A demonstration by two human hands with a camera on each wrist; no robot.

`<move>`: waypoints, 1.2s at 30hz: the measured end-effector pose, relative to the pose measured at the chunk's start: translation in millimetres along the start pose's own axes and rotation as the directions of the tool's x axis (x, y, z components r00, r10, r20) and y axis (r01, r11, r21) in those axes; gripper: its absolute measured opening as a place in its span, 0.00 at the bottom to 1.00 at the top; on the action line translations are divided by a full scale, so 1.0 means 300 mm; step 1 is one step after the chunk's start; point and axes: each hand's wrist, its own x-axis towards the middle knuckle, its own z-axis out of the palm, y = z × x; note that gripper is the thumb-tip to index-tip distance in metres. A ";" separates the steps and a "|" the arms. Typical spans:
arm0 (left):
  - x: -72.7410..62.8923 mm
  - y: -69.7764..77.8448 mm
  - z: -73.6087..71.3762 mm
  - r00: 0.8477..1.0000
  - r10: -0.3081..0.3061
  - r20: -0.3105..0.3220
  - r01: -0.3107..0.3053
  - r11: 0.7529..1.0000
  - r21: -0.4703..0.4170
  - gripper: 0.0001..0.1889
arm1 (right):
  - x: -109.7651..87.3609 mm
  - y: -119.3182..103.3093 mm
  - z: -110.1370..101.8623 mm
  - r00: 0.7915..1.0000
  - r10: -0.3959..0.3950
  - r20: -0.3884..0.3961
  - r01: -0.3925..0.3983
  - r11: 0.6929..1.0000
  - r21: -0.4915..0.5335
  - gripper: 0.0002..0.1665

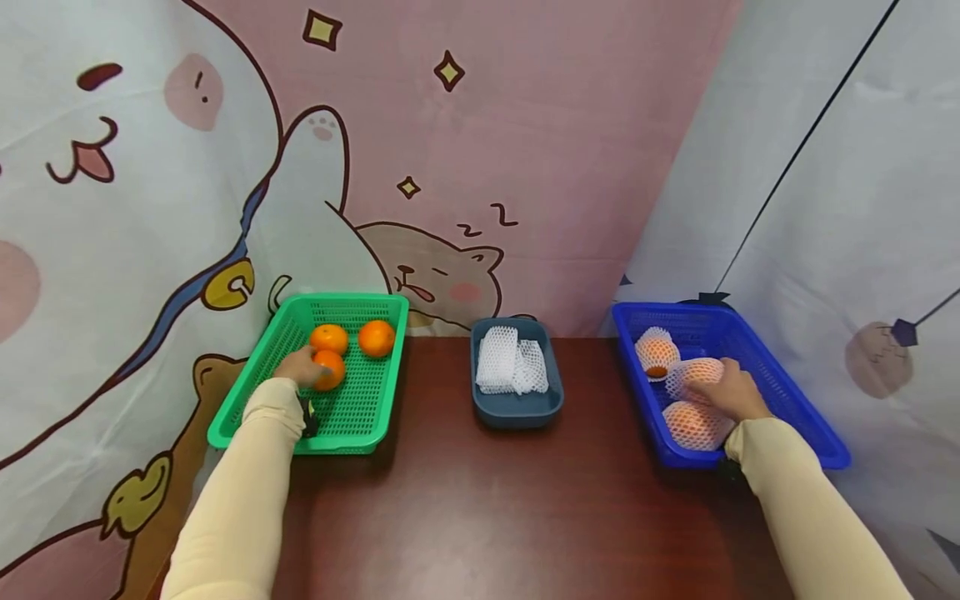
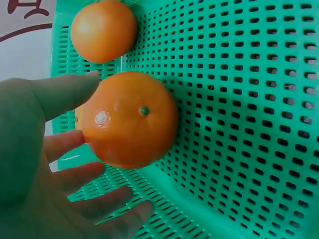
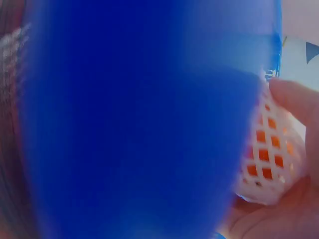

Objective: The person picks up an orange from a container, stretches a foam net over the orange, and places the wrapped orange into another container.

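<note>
At the left, my left hand (image 1: 297, 367) reaches into a green basket (image 1: 365, 408) beside an orange (image 1: 330, 372). In the left wrist view its fingers are spread loosely, with the thumb and one fingertip at the near side of that orange (image 2: 134, 122). Two more oranges lie farther back, one behind it (image 1: 329, 337) and one to its right (image 1: 377, 338). Over the blue basket (image 1: 795, 408) my right hand (image 1: 737, 395) grips an orange in white foam netting (image 1: 693, 375). Blue plastic fills much of the right wrist view, with the netted orange (image 3: 269, 154) at its right.
Two other netted oranges lie in the blue basket, one at the back left (image 1: 657, 353) and one nearer (image 1: 692, 426). Between the baskets, a small dark grey-blue bin (image 1: 517, 412) holds white foam nets (image 1: 499, 362). All stand on a brown table (image 1: 517, 508) before a cartoon-printed cloth.
</note>
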 end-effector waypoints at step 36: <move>-0.032 0.137 0.000 0.998 0.051 -0.026 -0.051 0.999 -0.001 0.43 | 0.107 -0.055 0.000 0.947 0.066 0.314 -0.006 0.982 -0.188 0.63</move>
